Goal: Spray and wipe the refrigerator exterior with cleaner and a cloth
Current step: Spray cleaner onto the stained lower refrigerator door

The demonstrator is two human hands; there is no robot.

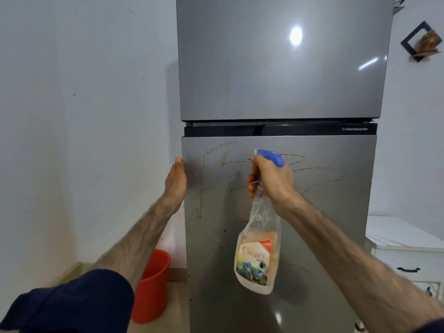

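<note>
A tall grey two-door refrigerator [276,75] fills the middle of the head view. Its lower door [324,212] carries brown streaks, loops and drips across the upper part. My right hand [272,181] grips the neck of a clear spray bottle [258,255] with a blue trigger head, held up in front of the stained door with the nozzle facing it. My left hand [176,181] lies flat on the left edge of the lower door, fingers straight and together. No cloth is in view.
A red bucket [152,287] stands on the floor at the fridge's lower left, against the white wall. A white drawer cabinet [406,251] sits to the right. A small black wall shelf [422,42] hangs at the upper right.
</note>
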